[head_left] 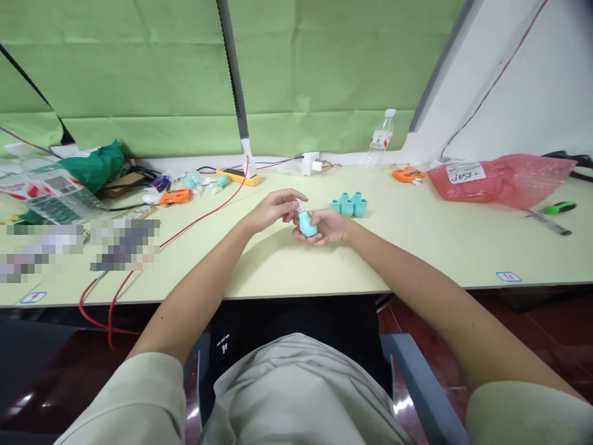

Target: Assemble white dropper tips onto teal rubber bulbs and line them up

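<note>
A small glossy turquoise bulb-shaped piece [308, 225] is gripped in my right hand [328, 226], its rounded end toward me. From its far end rises a narrow whitish, partly see-through stem [300, 206]. My left hand [275, 209] has its fingers bent around this stem in a pinch; the exact contact is partly hidden. Both hands are just above the table. Right behind my right hand stands a turquoise cluster of joined, open-mouthed round cups [349, 206].
Orange-handled tools [407, 175], a clear bottle [380, 138], a red plastic bag [500, 179] and a green-handled screwdriver [559, 208] lie right. A yellow meter [238, 177], white socket [311, 164], bottle pack [50, 198] and red cable [204, 216] occupy the back and left.
</note>
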A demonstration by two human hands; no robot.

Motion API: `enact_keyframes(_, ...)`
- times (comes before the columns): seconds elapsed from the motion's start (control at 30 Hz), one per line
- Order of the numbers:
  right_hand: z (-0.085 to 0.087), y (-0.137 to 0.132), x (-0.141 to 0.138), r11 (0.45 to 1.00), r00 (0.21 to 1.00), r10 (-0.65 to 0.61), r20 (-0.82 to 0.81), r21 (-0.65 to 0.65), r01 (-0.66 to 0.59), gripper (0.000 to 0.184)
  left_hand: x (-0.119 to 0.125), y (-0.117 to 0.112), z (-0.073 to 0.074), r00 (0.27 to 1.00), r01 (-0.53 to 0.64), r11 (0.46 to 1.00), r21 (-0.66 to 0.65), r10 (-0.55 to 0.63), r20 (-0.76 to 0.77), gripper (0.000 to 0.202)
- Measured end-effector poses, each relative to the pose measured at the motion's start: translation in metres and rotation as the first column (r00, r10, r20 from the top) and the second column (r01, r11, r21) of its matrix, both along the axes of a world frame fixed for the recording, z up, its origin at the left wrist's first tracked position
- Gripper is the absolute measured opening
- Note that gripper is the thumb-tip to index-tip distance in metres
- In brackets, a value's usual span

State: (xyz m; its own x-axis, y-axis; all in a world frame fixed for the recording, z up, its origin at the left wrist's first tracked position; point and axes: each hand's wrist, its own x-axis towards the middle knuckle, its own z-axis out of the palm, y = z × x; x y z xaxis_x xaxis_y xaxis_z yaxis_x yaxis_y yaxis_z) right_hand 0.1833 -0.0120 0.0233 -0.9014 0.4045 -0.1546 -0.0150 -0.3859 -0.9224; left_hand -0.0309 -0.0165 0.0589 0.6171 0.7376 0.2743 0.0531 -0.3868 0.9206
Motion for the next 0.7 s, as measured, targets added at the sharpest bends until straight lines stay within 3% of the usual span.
enact_keyframes(0.1,-0.003,0.005,0.005,0.997,0.996,0.06,-0.073,-0.043,-0.063,0.037,0.005,0.003,-0.008,0.99,0.027,0.989,-0.143,-0.006,0.141,0.033)
enact_keyframes(0.3,-0.002,-0.002,0.0,0.967,0.978,-0.198,-0.073,0.151,0.207,0.028,0.007,0.006,-0.013,0.963,-0.032,0.972,-0.232,0.093,0.254,0.023)
enact_keyframes(0.43,-0.001,-0.005,-0.005,0.938,0.966,-0.23,-0.116,0.239,0.252,0.028,0.018,0.002,-0.008,0.935,-0.024,0.928,-0.371,0.152,0.319,0.019)
enact_keyframes(0.53,-0.003,-0.005,-0.005,0.918,0.968,-0.216,-0.129,0.311,0.246,0.028,0.013,0.01,0.001,0.874,-0.088,0.889,-0.45,0.286,0.393,0.017)
enact_keyframes(0.63,-0.006,-0.007,-0.004,0.912,0.975,-0.217,-0.057,0.344,0.223,0.029,-0.013,0.03,0.007,0.819,-0.297,0.907,-0.299,0.403,0.409,0.014)
enact_keyframes(0.7,-0.008,-0.007,-0.005,0.908,0.974,-0.228,0.015,0.365,0.207,0.03,-0.038,0.047,0.004,0.792,-0.515,0.855,-0.054,0.499,0.353,0.018)
